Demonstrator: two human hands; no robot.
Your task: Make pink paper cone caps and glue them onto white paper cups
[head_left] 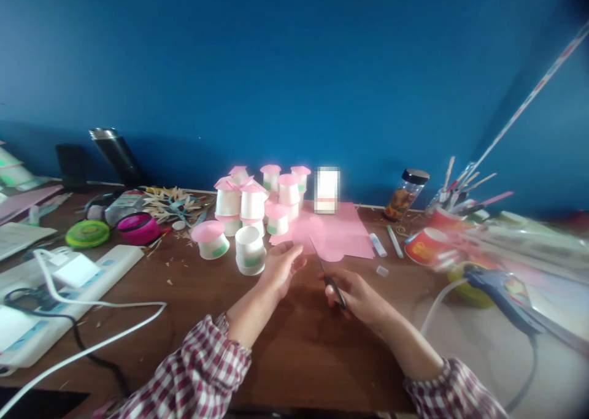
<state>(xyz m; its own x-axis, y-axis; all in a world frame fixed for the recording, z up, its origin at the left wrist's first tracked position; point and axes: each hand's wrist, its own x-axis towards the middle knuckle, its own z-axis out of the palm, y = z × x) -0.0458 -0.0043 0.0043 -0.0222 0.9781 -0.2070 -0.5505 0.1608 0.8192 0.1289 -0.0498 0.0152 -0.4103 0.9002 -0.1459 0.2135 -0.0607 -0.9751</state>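
The right hand [356, 296] grips scissors [327, 273], blades parted at pink paper [338, 235] pinched by the left hand [280, 265], mid-tabletop; bare wood lies toward the near edge, paper cups [251, 213] crowding behind

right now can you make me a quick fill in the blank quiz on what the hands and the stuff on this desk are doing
1. The right hand holds a pair of ____.
2. The left hand holds a piece of paper coloured ____.
3. The paper cups stacked behind the hands have ____ tops.
4. The wall behind the desk is ____.

Missing words: scissors; pink; pink; blue
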